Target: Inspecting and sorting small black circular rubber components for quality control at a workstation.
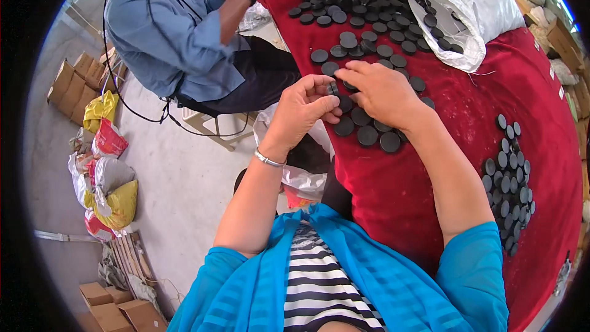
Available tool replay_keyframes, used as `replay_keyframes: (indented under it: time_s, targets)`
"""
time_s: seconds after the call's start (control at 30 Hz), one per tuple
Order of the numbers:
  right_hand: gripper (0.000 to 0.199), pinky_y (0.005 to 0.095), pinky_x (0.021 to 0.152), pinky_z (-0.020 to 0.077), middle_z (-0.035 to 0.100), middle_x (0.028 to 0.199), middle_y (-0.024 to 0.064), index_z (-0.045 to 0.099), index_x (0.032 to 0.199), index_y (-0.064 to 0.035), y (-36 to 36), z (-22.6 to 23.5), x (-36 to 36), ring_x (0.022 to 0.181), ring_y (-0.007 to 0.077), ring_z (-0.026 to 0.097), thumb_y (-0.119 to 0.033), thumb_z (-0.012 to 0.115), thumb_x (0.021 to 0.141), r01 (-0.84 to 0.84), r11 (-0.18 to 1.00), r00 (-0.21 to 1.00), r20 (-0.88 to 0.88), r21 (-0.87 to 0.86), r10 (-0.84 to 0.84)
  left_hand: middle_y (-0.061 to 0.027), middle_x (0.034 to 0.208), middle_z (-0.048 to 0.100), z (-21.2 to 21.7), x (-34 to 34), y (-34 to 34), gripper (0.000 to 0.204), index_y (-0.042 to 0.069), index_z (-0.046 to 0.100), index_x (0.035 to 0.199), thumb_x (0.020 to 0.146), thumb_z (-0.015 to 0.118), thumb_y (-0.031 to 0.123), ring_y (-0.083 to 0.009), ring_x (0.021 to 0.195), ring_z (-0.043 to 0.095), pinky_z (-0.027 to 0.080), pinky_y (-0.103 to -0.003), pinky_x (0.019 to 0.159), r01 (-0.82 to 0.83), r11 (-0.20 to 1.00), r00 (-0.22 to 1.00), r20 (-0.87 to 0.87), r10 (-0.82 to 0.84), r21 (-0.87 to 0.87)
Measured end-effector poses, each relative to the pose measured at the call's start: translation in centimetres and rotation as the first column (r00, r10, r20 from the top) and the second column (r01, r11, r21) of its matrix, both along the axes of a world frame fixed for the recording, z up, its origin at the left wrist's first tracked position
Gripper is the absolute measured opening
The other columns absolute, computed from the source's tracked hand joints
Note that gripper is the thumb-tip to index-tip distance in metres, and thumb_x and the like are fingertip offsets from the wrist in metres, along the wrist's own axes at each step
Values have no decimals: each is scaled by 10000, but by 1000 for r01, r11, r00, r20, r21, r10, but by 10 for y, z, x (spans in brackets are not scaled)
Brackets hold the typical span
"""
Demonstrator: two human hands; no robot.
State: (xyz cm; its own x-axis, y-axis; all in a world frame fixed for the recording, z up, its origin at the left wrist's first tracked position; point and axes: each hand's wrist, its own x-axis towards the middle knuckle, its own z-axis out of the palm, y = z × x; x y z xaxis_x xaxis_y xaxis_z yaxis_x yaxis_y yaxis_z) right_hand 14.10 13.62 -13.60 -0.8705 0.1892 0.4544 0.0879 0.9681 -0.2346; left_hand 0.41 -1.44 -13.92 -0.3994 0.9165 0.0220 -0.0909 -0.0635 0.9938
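Note:
Just left of the scattered discs, my left hand is closed, thumb and fingers bent around a black round disc that is partly hidden by the fingers. My right hand reaches over the loose pile of black discs, its fingers stretched toward my left hand and its fingertips down among the discs. Whether those fingertips hold one is not plain. The discs are flat and look like caps or lids. All of them lie on a red cloth covering the table.
A white sack spills more black discs at the far side. Another group of discs lies at the right. A person in a blue shirt sits at the table's left. Bags and cardboard boxes stand on the floor.

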Motion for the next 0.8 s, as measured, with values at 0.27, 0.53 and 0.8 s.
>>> replay_keyframes:
  time_s: [0.27,0.53,0.8]
  targets:
    - [218,411,794,489,603,965,83,641,1029,-99,5,3,4,936,294,596,-153,624,819,-43,997,994,94,-69,50,-124,856,659,-7,-8,-10,267,-4,590,1004,971,550,258,-142,691,637,521,-210,545,80,991,880,458,-122,110]
    - [263,414,740,503,631,996,129,635,1060,-60,-19,26,8,862,337,627,-212,640,846,-96,928,988,-149,-360,44,-109,865,661,3,-2,-20,326,14,577,955,974,534,337,-111,657,567,433,-177,470,16,997,725,686,-63,74]
    - [272,356,804,499,644,1019,139,629,1053,-20,-41,39,7,936,308,631,-99,669,796,-214,942,951,-276,-259,140,-57,865,658,12,19,-22,212,46,577,1033,973,548,246,-158,683,675,521,-230,521,53,984,827,545,-138,169]
